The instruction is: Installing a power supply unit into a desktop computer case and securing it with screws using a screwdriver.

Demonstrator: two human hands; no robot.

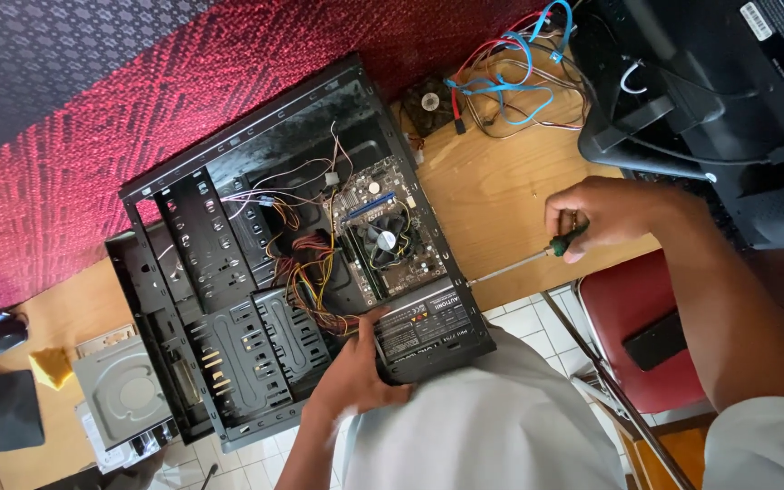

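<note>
The power supply unit point(428, 331) sits in the corner of the open computer case point(229, 272) nearest to you, at about 5 o'clock from the motherboard fan point(383, 240), and it rests against the rear wall of the case. By my judgement you are at the step of the screws that fix this unit to the rear wall: the tip of the screwdriver point(524, 260) touches the case edge at 1 o'clock of the unit. The next move calls for the tip to stay straight in the screw head, while the other hand keeps the unit from sliding. Your left hand point(356, 367) lies flat and pressed on the unit at its 8 o'clock side, fingers spread, thumb on the top face. Your right hand point(596, 213) is clenched around the green handle, the wrist bent, the forearm coming from 4 o'clock. The bundle of coloured wires point(315, 281) lies at 10 o'clock of the unit.
</note>
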